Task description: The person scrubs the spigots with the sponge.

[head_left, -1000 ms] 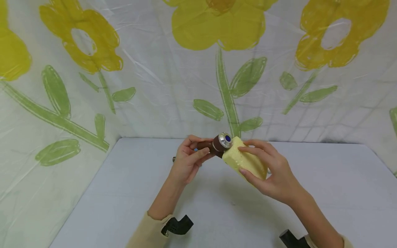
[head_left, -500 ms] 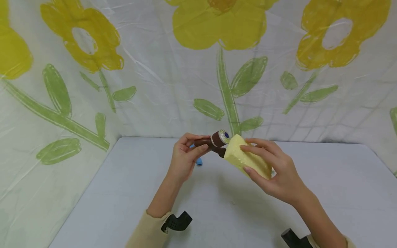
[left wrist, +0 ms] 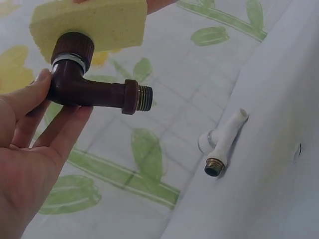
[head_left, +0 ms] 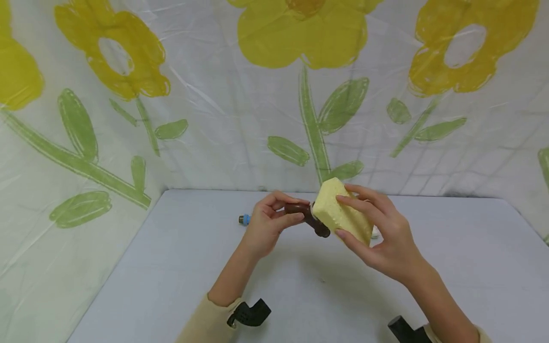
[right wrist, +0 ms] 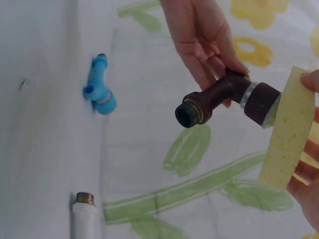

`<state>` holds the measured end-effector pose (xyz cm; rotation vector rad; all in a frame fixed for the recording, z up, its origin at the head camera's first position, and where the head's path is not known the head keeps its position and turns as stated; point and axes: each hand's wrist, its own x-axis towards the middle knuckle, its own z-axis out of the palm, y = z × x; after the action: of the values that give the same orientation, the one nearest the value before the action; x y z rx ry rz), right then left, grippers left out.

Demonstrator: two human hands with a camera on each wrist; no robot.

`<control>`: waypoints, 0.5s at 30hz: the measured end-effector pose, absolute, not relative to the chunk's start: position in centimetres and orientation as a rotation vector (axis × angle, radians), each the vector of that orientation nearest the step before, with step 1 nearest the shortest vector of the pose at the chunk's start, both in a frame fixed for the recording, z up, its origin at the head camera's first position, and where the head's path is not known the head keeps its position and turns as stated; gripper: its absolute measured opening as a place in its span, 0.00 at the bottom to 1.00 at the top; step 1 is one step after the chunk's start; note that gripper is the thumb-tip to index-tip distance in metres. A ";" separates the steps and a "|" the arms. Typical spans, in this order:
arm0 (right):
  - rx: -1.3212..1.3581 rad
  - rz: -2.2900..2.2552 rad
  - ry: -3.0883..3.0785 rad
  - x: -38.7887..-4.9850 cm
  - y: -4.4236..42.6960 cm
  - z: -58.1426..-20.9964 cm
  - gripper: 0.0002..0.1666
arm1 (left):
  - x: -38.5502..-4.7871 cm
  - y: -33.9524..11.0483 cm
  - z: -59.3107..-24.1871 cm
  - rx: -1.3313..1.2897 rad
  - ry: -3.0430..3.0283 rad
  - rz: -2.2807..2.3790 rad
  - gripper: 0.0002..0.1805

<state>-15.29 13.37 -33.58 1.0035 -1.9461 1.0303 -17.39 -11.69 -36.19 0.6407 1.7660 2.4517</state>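
My left hand (head_left: 265,227) pinches a dark brown tap (head_left: 300,209) between thumb and fingers, holding it above the table. Its threaded metal inlet (left wrist: 144,98) points away from the fingers. A pale yellow sponge (head_left: 340,212) is gripped in my right hand (head_left: 388,240), thumb on one side and fingers on the other. In both wrist views the sponge's flat face lies against the end of the tap's ribbed knob (right wrist: 260,103). The knob's end face is hidden behind the sponge.
A blue tap (right wrist: 99,89) lies on the white table (head_left: 171,267) to the left, behind my left hand in the head view. To the right lies a white tap (left wrist: 227,137), mostly hidden behind my right hand there. A flower-printed curtain (head_left: 206,119) hangs behind the table.
The brown tap has turned so its knob end now faces the sponge. The left hand has shifted slightly right and down; the sponge has tilted a little upward and covers the knob.
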 end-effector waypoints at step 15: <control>1.038 1.249 -1.940 -15.6 13.6 -34.1 0.36 | -17.2 -11.9 -36.2 0.851 1.299 2.600 0.13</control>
<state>-15.62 13.60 -34.11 1.0376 -1.9397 1.2493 -17.21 -11.90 -36.21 0.8512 1.2987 2.6000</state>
